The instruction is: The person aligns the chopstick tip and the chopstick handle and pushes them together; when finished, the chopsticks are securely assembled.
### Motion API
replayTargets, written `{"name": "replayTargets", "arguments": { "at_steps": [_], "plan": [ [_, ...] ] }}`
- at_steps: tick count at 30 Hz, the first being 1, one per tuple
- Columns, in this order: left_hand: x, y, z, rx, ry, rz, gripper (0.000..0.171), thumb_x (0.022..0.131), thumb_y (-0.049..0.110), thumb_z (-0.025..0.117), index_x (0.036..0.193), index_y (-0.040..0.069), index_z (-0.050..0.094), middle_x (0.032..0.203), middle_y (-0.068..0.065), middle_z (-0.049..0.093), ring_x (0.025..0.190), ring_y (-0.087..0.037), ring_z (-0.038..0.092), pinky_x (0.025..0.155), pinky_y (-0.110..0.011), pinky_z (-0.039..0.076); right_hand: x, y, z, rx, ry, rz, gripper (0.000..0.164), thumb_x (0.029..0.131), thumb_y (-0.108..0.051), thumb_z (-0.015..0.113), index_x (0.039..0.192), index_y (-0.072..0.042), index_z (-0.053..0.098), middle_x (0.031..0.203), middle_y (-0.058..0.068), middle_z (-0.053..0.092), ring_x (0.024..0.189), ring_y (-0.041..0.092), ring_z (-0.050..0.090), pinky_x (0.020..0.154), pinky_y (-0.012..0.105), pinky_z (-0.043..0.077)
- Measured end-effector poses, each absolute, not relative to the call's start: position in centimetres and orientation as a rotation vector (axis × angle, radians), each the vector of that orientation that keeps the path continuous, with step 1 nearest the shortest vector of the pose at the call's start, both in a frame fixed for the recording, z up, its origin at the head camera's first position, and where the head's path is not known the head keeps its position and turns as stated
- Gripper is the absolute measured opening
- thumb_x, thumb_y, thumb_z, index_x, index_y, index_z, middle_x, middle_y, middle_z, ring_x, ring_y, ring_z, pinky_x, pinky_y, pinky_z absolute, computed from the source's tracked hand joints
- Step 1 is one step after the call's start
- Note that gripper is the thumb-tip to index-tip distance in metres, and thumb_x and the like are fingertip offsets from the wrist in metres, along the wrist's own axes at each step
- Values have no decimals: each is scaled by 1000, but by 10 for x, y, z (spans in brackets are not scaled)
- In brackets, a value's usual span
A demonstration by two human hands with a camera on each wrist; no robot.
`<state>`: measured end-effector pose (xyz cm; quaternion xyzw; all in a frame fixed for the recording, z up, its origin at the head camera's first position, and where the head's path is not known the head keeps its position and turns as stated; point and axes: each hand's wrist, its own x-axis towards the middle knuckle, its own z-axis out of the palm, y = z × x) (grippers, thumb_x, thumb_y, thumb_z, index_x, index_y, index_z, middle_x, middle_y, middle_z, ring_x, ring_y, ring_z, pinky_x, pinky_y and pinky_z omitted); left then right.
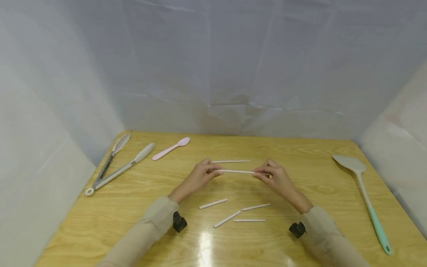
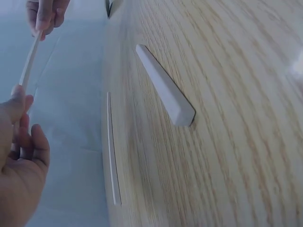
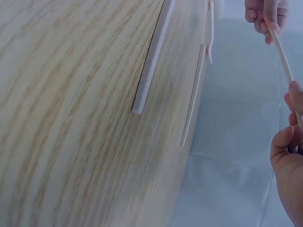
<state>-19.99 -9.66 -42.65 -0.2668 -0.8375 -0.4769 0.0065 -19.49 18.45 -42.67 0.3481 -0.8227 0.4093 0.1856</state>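
A thin white stick (image 1: 237, 171) is held level above the table between both hands. My left hand (image 1: 199, 176) pinches its left end between thumb and fingers, and my right hand (image 1: 278, 180) pinches the right end the same way. The wrist views show the stick lifted clear of the wood. Just behind it another long white stick (image 1: 233, 161) lies on the table. Several shorter white sticks lie nearer the front, among them a left one (image 1: 212, 204), a slanted one (image 1: 227, 219), an upper right one (image 1: 255, 207) and a level one (image 1: 249, 220).
Metal tongs (image 1: 115, 174) lie spread apart at the left of the wooden table (image 1: 146, 237). A pink spoon (image 1: 171, 148) is at the back left. Along the right side lies a spatula (image 1: 363, 189) with a green handle end. Pale sheeting (image 1: 233, 74) hangs behind and beside the table.
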Motion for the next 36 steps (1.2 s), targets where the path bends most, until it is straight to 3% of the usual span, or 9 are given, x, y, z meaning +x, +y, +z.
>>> {"name": "replayTargets", "arguments": {
  "at_steps": [4,7,18,25,32,36],
  "plan": [
    [-200,-95,-425,-848,-2614,-1423,25,92,16,62,110,1,70,89,-8,64,75,-16,56,66,-22,47,-195,183,-426,994,-2334,1152,15,79,4,72,93,-1,74,76,-1,56,61,2,40,51,19,37],
    [-198,-94,-424,-844,-2595,-1390,23,91,15,63,108,2,71,105,-13,70,90,-22,66,76,-26,53,-193,181,-424,992,-2329,1172,17,79,7,70,94,0,73,78,1,58,60,2,41,51,19,38],
    [-186,-95,-418,-901,-2516,-1389,21,88,13,66,104,2,73,100,-12,71,89,-23,68,75,-26,54,-172,165,-395,987,-2162,1366,12,70,22,68,77,14,68,63,10,49,52,9,37,47,18,34],
    [-182,-99,-414,-973,-2477,-1369,20,87,9,66,104,0,72,98,-13,72,84,-22,69,75,-27,54,-166,158,-390,990,-2107,1401,12,70,23,67,77,15,67,63,11,48,52,11,38,47,20,34],
    [-180,-100,-413,-1063,-2360,-1341,19,84,2,68,102,-4,71,94,-16,72,79,-22,69,70,-24,55,-165,154,-395,994,-2041,1418,7,72,21,67,76,16,65,62,11,46,52,13,35,45,32,32],
    [-179,-100,-413,-1081,-2320,-1345,19,84,0,68,101,-5,71,92,-16,72,77,-22,69,68,-24,55,-167,154,-393,1015,-2029,1406,12,70,25,66,76,14,65,62,12,47,52,15,35,46,29,32]
  ]
}}
